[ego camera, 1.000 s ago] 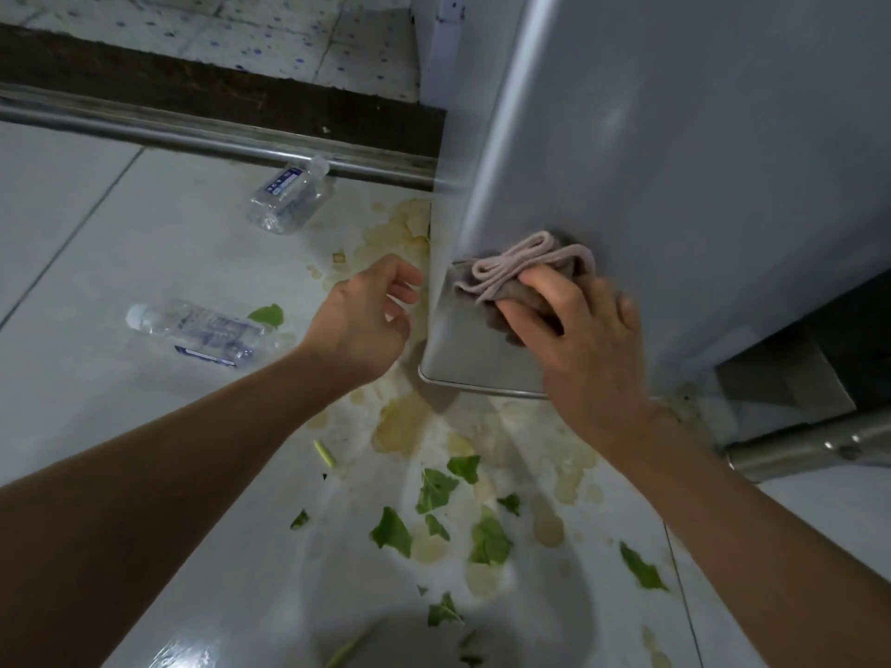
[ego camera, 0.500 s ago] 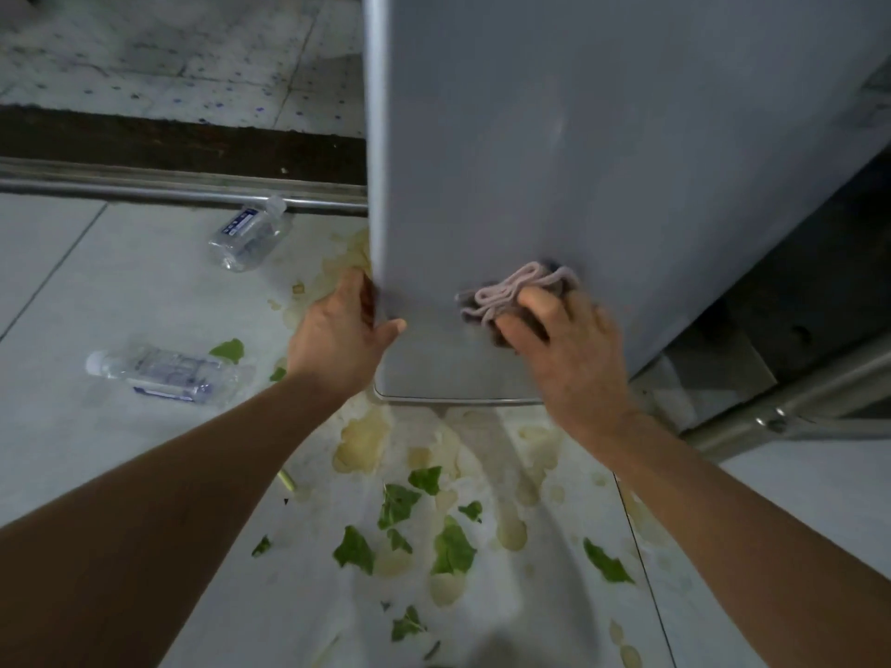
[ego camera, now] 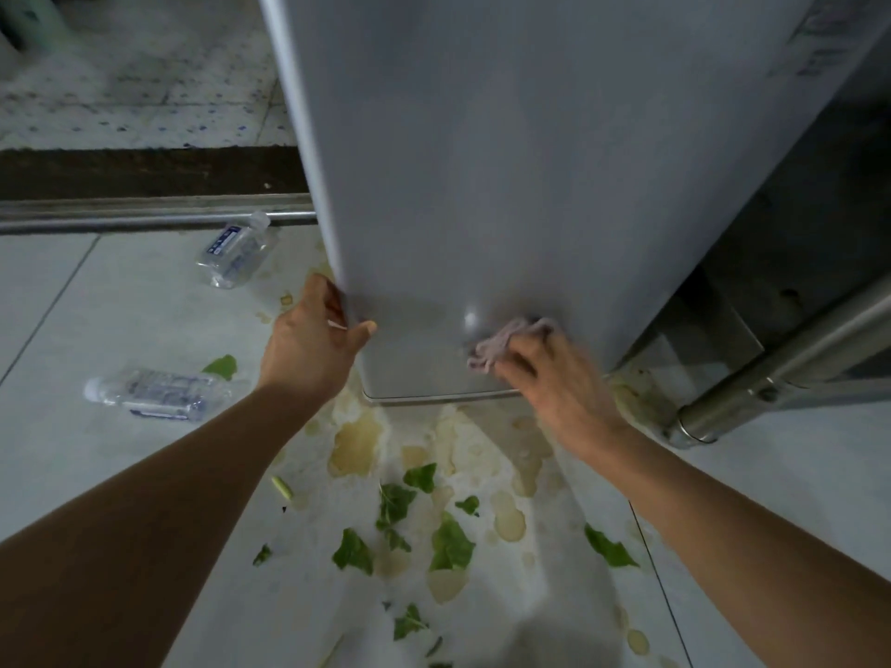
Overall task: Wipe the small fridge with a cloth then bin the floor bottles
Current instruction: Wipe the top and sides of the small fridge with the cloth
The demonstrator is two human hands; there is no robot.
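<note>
Nearest you, leaf scraps [ego camera: 451, 542] and yellowish puddles [ego camera: 357, 443] lie scattered on the tiled floor [ego camera: 96, 474] between your forearms.

Your right hand [ego camera: 554, 378] holds a bunched pinkish cloth [ego camera: 501, 342], fingers curled over it, pressing it against the lower front panel of the fridge [ego camera: 530, 161] just above the bottom edge. The hand is blurred, which suggests a wiping stroke under way.

Your left hand [ego camera: 311, 337] grips the fridge's lower left corner: the thumb lies on the front face and the fingers wrap round the side edge, steadying the cabinet.

Progress, as judged from this view: you are in the wiping step. No streaks or marks stand out on the panel, so how much of it is already wiped cannot be told. The second step is not begun. Two bottles lie on their sides on the floor to your left: the near bottle [ego camera: 154, 395] well apart from the fridge, beside a leaf, and the far bottle [ego camera: 236, 250] close to the metal rail [ego camera: 144, 216] and near the fridge's left side. No bin is in view.

The fridge is grey, smooth and slightly glossy, with a bright highlight just left of the cloth. Both bottles are clear plastic with blue-and-white labels, apparently empty or nearly so.

Beyond the rail, a speckled floor [ego camera: 144, 89] runs on past a dark strip.
</note>
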